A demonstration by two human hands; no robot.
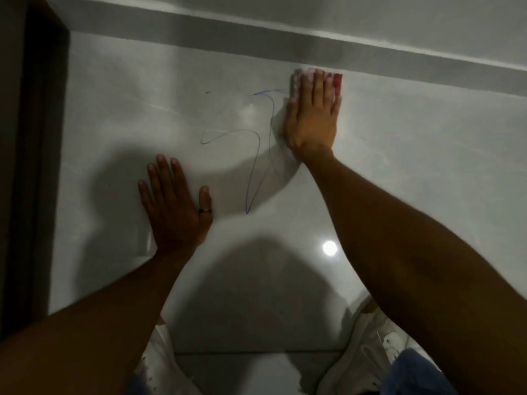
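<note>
A blue pen scribble [256,149] runs across the glossy white floor tile [399,155]. My right hand [312,115] lies flat with straight fingers on a red sponge [337,82], which has white foam on it, pressing it to the tile at the scribble's upper right end. Most of the sponge is hidden under my fingers. My left hand [175,206] rests flat on the tile to the lower left of the scribble, fingers spread, a dark ring on the thumb. It holds nothing.
A grey skirting band [370,57] and white wall run along the far edge of the tile. A dark door frame [31,138] stands at the left. My knees in white fabric [368,352] are at the bottom, by a tile joint [256,351].
</note>
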